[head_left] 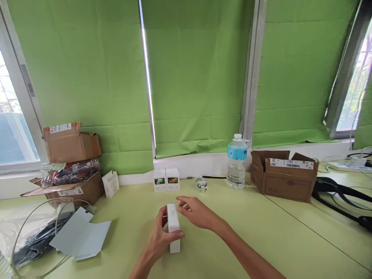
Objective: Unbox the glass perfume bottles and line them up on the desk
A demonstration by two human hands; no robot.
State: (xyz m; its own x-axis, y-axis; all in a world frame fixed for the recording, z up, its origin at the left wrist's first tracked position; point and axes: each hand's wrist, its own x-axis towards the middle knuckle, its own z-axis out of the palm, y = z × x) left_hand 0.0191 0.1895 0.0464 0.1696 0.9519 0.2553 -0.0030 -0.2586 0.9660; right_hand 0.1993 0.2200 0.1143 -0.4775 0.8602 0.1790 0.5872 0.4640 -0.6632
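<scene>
Left hand (159,237): mine is clamped round a slim white box (173,221), thumb across its near side, fingers along its left.
White box: bottom centre of the frame, its narrow top turned up to me, with small dark print on it.
Right hand (197,211): I have it just right of the box's top end, empty, fingers loosely bent; whether a fingertip touches the box I cannot tell.
Flower-picture boxes (159,186): side by side at the centre, beyond my hands, one picture white, one orange.
Clear glass piece (201,182): just right of them, round and shiny.
Water bottle (236,164): right of centre, upright, blue label, white cap.
Open carton (286,181): right of the frame, brown, flaps up, near a black strap (338,190).
Stacked cartons (68,146): left of the frame, clear-wrapped things between them.
Small white carton (111,184): leaning beside the stack.
Folded pale sheet (84,235): lower left, next to a clear bag of dark stuff (39,242).
Tabletop (226,248): yellow-green, under everything.
</scene>
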